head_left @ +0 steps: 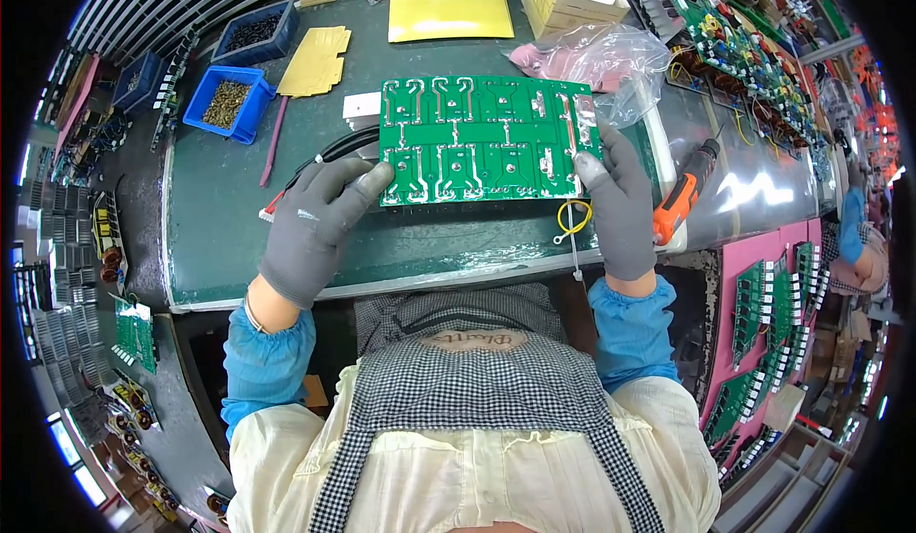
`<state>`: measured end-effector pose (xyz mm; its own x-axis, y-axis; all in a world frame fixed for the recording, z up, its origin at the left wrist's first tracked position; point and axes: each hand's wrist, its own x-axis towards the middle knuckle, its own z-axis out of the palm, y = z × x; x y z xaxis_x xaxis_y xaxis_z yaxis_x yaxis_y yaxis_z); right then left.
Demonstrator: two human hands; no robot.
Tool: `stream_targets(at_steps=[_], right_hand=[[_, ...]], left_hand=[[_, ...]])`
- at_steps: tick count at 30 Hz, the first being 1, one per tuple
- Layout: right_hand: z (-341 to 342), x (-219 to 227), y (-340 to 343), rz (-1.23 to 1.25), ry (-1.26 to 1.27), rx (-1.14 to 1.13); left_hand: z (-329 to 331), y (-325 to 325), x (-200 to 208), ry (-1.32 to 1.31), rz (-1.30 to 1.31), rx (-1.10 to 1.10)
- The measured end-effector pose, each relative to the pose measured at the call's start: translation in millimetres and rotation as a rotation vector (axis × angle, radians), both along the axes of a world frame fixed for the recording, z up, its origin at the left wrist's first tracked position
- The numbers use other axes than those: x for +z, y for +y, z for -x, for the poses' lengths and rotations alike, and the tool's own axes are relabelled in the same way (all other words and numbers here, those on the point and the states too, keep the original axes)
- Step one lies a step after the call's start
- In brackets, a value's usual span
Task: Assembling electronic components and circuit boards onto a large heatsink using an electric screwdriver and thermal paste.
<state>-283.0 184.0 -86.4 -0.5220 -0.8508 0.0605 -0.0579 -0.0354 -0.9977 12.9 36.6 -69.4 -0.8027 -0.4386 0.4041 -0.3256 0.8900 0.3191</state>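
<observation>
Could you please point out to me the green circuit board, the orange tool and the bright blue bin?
Green circuit board (487,135): head view, middle of its soldered face.
Orange tool (676,209): head view, on its orange body.
Bright blue bin (256,107): head view, on its right-hand wall.

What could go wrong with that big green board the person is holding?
The green circuit board is held at its two ends by the left hand and the right hand, so it might slip if either grip loosens. The yellow wire loop showing below the board's near edge could snag on something. And the orange tool lies just right of the right hand, so a sideways bump might knock it.
</observation>
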Motion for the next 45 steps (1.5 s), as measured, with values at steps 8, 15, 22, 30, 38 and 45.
stream_targets(at_steps=[8, 15, 22, 30, 38, 45], right_hand=[[-0.3, -2.1, -1.3, 0.012, -0.013, -0.009], [0.7, -7.9, -2.7, 0.004, 0.073, -0.02], [0.0, -14.0, -1.7, 0.034, 0.197, -0.035], [-3.9, -10.0, -3.1, 0.03, 0.199, -0.051], [1.8, -14.3, -0.7, 0.012, 0.208, -0.035], [44.0, 36.5, 44.6, -0.096, 0.608, -0.152]], left_hand=[[-2.3, -5.8, 0.9, -0.029, -0.002, -0.064], [-0.9, -2.8, 0.3, -0.025, -0.01, -0.027], [-1.2, -1.6, -2.1, 0.006, -0.013, -0.021], [-1.0, -2.7, -1.9, 0.04, -0.008, -0.045], [-6.7, -4.3, -3.5, 0.036, -0.033, -0.075], [-19.6, -7.8, 26.5, 0.018, -0.1, -0.029]])
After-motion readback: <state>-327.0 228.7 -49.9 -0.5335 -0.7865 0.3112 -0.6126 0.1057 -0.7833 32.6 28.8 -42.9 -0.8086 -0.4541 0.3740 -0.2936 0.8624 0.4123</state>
